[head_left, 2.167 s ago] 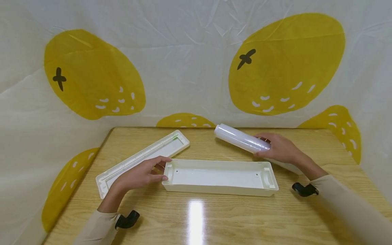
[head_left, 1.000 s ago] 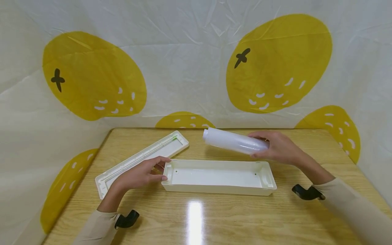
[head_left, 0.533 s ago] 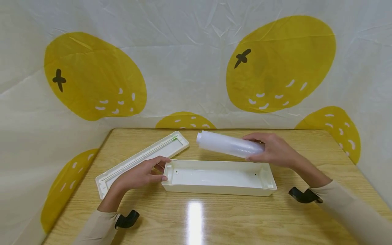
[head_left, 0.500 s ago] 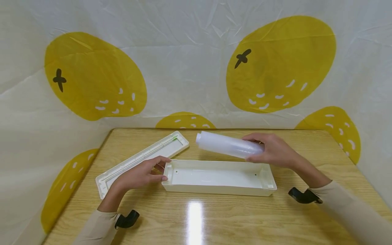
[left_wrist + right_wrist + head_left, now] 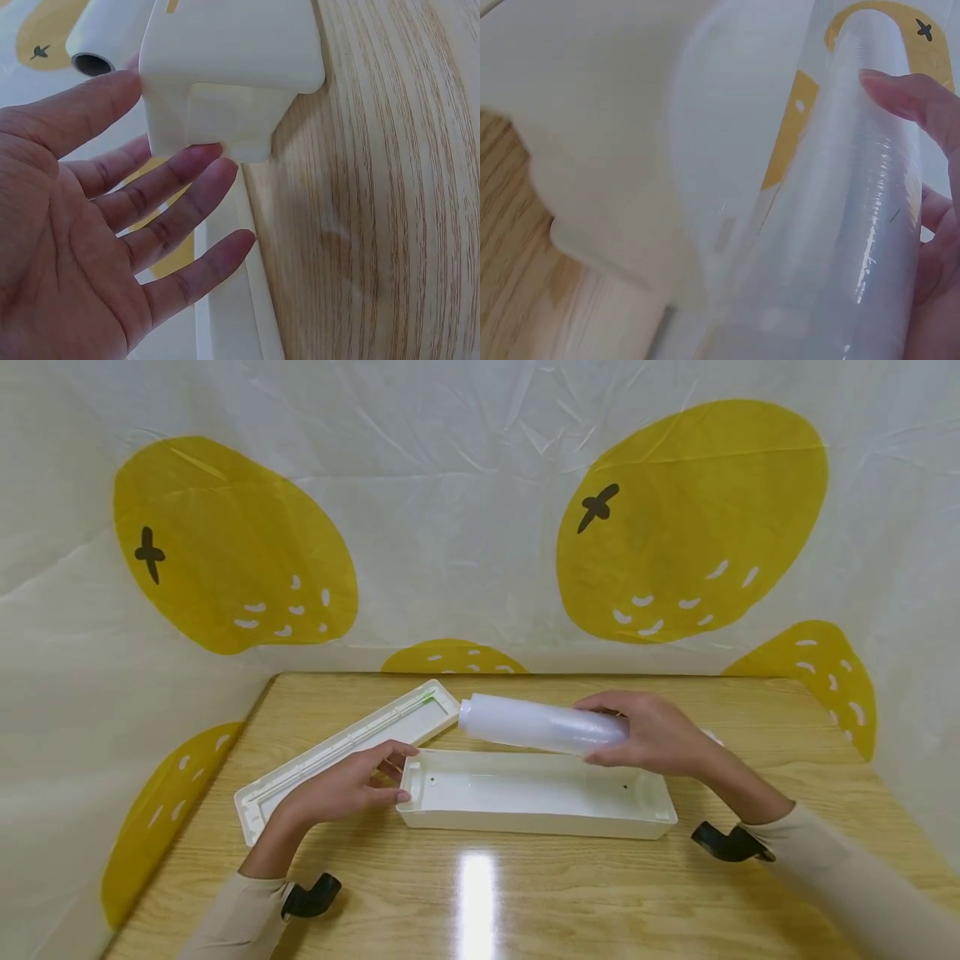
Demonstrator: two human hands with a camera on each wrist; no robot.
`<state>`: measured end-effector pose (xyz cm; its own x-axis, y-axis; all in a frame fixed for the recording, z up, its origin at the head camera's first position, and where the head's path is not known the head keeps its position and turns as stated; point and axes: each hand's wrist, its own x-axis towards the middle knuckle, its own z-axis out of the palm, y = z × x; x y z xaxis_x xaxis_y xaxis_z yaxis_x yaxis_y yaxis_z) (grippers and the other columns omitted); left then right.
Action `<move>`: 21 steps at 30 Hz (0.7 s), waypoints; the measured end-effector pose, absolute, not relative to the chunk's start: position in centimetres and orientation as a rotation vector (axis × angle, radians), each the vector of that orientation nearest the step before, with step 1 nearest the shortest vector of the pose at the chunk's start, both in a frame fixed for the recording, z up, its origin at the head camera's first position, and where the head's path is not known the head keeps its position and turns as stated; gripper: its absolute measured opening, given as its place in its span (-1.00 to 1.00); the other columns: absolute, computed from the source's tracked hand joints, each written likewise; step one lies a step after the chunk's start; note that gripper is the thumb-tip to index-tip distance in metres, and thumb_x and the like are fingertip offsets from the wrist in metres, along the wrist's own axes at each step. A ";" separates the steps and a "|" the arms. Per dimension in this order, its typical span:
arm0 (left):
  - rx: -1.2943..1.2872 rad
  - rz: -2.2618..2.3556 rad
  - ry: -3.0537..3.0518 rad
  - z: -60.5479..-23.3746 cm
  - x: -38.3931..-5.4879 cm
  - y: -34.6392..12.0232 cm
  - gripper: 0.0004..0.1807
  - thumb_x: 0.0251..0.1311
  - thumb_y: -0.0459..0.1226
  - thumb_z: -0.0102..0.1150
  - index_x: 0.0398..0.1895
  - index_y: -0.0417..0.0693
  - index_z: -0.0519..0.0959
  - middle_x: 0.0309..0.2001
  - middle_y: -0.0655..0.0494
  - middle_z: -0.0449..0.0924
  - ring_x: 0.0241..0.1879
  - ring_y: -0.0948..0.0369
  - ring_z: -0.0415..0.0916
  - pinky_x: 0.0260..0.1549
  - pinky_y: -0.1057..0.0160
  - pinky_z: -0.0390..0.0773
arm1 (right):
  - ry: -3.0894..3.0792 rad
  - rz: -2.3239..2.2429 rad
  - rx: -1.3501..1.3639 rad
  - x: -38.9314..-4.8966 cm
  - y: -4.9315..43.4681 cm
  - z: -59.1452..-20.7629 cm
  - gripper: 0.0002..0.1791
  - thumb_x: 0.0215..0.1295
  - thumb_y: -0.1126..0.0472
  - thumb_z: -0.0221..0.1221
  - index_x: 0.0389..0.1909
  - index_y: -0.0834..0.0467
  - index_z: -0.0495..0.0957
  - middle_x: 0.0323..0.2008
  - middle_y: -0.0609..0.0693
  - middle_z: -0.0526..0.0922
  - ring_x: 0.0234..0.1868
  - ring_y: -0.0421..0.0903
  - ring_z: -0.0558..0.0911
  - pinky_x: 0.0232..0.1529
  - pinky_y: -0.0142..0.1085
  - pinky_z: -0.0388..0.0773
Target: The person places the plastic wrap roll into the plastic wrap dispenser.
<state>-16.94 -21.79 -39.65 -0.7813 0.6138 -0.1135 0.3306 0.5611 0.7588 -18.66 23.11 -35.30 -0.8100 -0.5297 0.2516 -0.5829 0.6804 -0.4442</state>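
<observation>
An open cream plastic box [image 5: 525,823], long and narrow, sits on the table. My left hand [image 5: 348,785] holds its left end, thumb at the near corner and index finger at the far one. In the left wrist view the lower fingers [image 5: 217,262] are spread apart from the box end [image 5: 232,45]. My right hand [image 5: 656,731] grips the right end of a roll of cling film [image 5: 532,722], thumb in front and fingers behind. That roll hangs tilted just behind the box's back rim, its left end at the far corner of the lid [image 5: 352,743].
The long cream lid lies slantwise, inside up, left of the box, with a thin rail and a green piece [image 5: 428,697] at its far end. A small white thing [image 5: 712,737] shows behind the right forearm. A lemon-print sheet [image 5: 465,527] hangs at the table's back edge.
The right hand has carried the cling film roll left and toward me, nearer the box's back rim, and the roll lies more level. The left hand and lid have stayed put.
</observation>
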 end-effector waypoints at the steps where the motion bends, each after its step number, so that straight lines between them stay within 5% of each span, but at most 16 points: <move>1: 0.768 1.068 2.435 -39.6 -17.0 -21.8 -0.36 0.34 -0.06 0.31 0.40 -0.04 0.36 0.27 -0.03 0.46 0.15 0.03 0.51 0.11 -0.06 0.56 | -2.784 0.789 0.929 -18.6 22.9 -35.2 -0.32 -0.04 -0.07 0.57 0.17 -0.03 0.64 -0.03 -0.13 0.74 -0.23 -0.21 0.61 -0.27 -0.27 0.54; 21: 0.737 1.100 2.404 -39.6 -16.9 -21.8 -0.36 0.33 -0.08 0.33 0.39 -0.05 0.36 0.26 -0.04 0.45 0.15 0.02 0.49 0.13 -0.06 0.55 | -2.767 0.780 1.036 -17.6 20.0 -35.0 -0.35 -0.06 -0.08 0.55 0.15 -0.16 0.63 -0.01 -0.27 0.71 -0.21 -0.28 0.59 -0.25 -0.32 0.53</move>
<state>-16.93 -21.78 -39.57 -0.7836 0.6071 -0.1320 0.2969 0.5525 0.7789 -17.59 19.99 -35.04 -0.7671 -0.5907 0.2503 -0.6345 0.6407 -0.4322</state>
